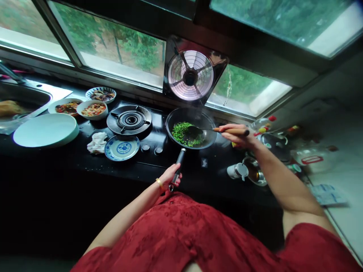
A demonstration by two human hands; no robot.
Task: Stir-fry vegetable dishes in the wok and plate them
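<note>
A black wok [172, 120] sits on the right burner of a dark stove, with chopped green vegetables [181, 132] in it. My left hand [169, 176], with a gold bracelet at the wrist, is closed round the wok's black handle [179, 160]. My right hand [236, 134] grips the wooden handle of a spatula [195, 131] whose dark blade rests in the greens.
The left burner [129, 119] is bare. A blue-patterned saucer [121, 148] and a crumpled cloth [97, 142] lie in front of it. Three bowls of cooked food [92, 108], a large white plate [45, 129] and a sink [19, 104] are at left. Bottles and jars [256, 172] crowd the right. A fan [190, 74] stands in the window.
</note>
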